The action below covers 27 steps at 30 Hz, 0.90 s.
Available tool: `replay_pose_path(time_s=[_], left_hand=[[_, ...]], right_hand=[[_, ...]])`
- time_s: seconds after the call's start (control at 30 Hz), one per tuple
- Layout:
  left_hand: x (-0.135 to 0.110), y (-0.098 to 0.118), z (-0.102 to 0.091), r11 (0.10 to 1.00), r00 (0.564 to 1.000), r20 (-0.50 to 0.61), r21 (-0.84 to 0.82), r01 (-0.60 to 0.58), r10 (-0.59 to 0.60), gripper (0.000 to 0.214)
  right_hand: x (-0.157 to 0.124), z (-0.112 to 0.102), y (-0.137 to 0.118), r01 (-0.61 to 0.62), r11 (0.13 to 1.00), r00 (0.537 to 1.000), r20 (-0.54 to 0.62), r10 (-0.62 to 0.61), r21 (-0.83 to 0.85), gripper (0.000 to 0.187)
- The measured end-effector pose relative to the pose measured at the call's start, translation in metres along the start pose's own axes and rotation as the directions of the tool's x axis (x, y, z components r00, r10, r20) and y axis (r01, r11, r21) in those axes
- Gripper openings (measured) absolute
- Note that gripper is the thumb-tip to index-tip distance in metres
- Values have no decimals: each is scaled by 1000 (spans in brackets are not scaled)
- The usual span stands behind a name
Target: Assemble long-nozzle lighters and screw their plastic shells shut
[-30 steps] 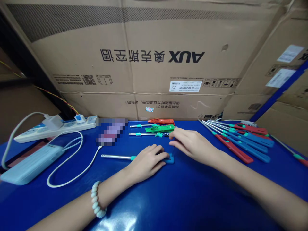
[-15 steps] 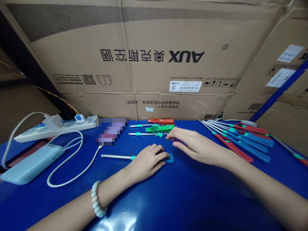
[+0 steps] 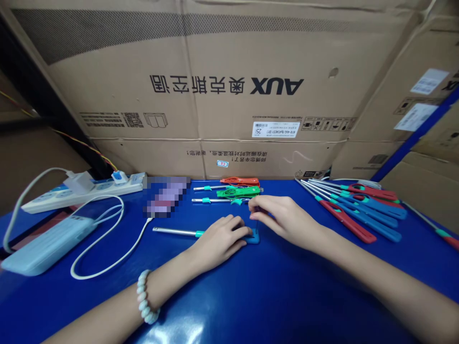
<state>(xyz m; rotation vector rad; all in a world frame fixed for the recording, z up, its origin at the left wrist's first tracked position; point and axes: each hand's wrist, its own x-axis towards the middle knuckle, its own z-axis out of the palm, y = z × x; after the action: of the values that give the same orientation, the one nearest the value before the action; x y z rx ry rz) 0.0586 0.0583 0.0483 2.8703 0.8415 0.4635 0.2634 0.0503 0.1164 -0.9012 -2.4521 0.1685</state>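
A blue long-nosed gas lighter (image 3: 175,231) lies on the blue table, its metal tube pointing left. My left hand (image 3: 222,239) presses over its handle, fingers curled round it, hiding most of the middle. Above the handle's right end, my right hand (image 3: 274,212) pinches a slim screwdriver-like tool (image 3: 257,226); only its thin shaft shows, pointing down to the handle. Behind the hands lie a green lighter half (image 3: 238,192) and an orange lighter half (image 3: 239,182), each beside a metal tube.
Several red and blue lighters (image 3: 380,222) lie fanned out at right. On the left are a white power strip (image 3: 103,186), a light-blue power bank (image 3: 50,243), a white cable (image 3: 96,277) and a blurred-out item (image 3: 167,198). A large cardboard sheet (image 3: 222,43) stands behind.
My right hand has moved slightly down and left, and the thin shaft now stands more upright at the lighter's handle end. My left hand stays in place on the lighter.
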Motion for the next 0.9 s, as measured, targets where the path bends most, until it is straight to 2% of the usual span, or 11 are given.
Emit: replay_pose_path(time_s=[0.07,0.17,0.27,0.4,0.63,0.9], left_hand=[[0,0,1,1000,1000,3,2,3,-3,21],[0,-1,2,1000,1000,0,1,2,-2,22],[-1,-1,2,1000,1000,-6,-2,-2,2,22],[0,-1,0,1000,1000,-16,-4,-11,11,22],[0,0,-1,1000,999,-27,-13,-21,21,21],[0,3,-4,1000,1000,2,-28,3,-3,20]], right_hand=[[0,-3,-1,-17,1000,1000,11,17,5,10],[0,-13,-3,-41,998,994,100,36,57,15],[0,-26,-3,-35,987,979,205,2,157,21],[0,-36,2,-33,973,957,287,-34,227,23],[4,-27,1,-89,959,976,215,30,268,8],[5,-20,6,-121,956,988,127,90,266,4]])
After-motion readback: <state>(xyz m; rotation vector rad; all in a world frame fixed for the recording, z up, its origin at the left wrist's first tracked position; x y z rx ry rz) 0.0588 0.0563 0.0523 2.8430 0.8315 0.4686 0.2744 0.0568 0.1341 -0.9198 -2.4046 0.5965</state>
